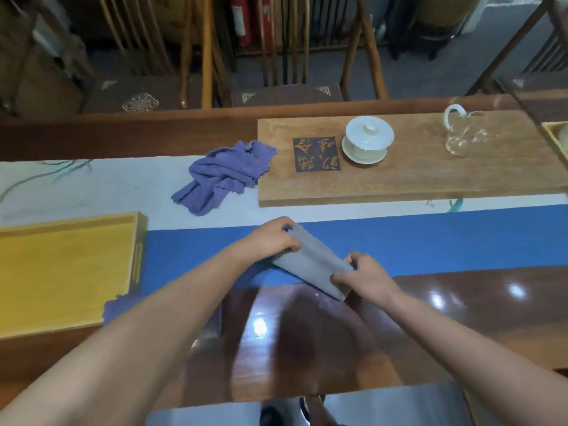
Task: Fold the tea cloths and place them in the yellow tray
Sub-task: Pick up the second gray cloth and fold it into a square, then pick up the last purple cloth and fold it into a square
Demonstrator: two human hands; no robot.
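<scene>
A grey tea cloth point(313, 262), folded into a narrow strip, lies slantwise over the near edge of the blue runner point(430, 244). My left hand point(272, 239) grips its far left end. My right hand point(367, 278) pinches its near right end. A purple tea cloth point(224, 176) lies crumpled on the pale runner beyond. Part of another purple cloth point(118, 304) shows under my left forearm, beside the yellow tray point(61, 269) at the left, which holds nothing.
A wooden tea board point(415, 176) at the back right carries a white lidded cup point(368, 139) and a glass pitcher point(467, 136). Wooden chairs point(285, 56) stand behind the table. Glossy brown tabletop point(307, 339) lies near me.
</scene>
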